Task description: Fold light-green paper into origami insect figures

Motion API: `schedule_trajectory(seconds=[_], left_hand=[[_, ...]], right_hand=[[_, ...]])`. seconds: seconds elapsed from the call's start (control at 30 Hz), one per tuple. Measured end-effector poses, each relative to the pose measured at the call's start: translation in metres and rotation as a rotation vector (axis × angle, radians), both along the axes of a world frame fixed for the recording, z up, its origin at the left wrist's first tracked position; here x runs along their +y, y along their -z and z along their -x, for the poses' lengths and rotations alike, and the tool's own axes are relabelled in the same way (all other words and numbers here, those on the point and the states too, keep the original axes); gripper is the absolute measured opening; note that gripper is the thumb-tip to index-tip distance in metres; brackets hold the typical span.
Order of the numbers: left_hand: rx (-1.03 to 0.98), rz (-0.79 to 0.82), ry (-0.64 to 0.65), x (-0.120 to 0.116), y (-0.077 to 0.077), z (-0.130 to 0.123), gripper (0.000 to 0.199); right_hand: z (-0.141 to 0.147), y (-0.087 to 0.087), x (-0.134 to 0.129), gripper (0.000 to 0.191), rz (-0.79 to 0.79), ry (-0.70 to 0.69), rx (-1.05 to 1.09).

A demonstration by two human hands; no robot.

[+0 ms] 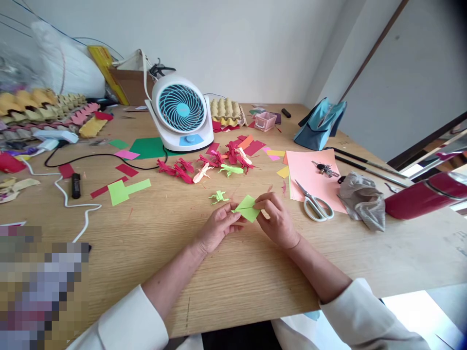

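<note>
Between my two hands is a small light-green folded paper, diamond-shaped with a crease across its middle. My left hand pinches its left corner between thumb and fingers. At the right corner, the fingers of my right hand grip the same paper. Just beyond my left hand a light-green folded paper figure with thin legs lies on the table. Farther back sits a cluster of red folded paper figures, with a pale one and another green one among them.
A white fan stands behind the figures. To the right, scissors rest partly on pink paper sheets, near a grey cloth and a red bottle. Green scraps, a black marker and a white cable lie left.
</note>
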State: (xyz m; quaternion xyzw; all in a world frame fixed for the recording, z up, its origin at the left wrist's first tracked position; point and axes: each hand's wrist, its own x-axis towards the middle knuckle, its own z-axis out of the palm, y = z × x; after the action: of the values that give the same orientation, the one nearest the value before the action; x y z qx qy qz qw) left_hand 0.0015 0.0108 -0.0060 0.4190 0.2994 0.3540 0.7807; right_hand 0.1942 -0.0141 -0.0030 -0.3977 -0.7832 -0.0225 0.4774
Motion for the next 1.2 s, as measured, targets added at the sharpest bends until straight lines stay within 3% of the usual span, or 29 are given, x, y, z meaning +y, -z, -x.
schedule_trajectory(seconds=[0.37,0.83,1.2], left_hand=[[0.123,-0.014,-0.175,0.006,0.005,-0.002,0.040],[0.133,-0.037,-0.276,0.008,0.007,0.001,0.039],[0.286,-0.263,-0.274,0.008,0.003,0.002,0.026]], right_hand=[[0.002,0.000,-0.002,0.020,0.046,-0.051,-0.085],[0.005,0.002,-0.002,0.023,0.291,-0.218,-0.039],[0.013,0.008,-0.003,0.013,0.432,-0.145,0.197]])
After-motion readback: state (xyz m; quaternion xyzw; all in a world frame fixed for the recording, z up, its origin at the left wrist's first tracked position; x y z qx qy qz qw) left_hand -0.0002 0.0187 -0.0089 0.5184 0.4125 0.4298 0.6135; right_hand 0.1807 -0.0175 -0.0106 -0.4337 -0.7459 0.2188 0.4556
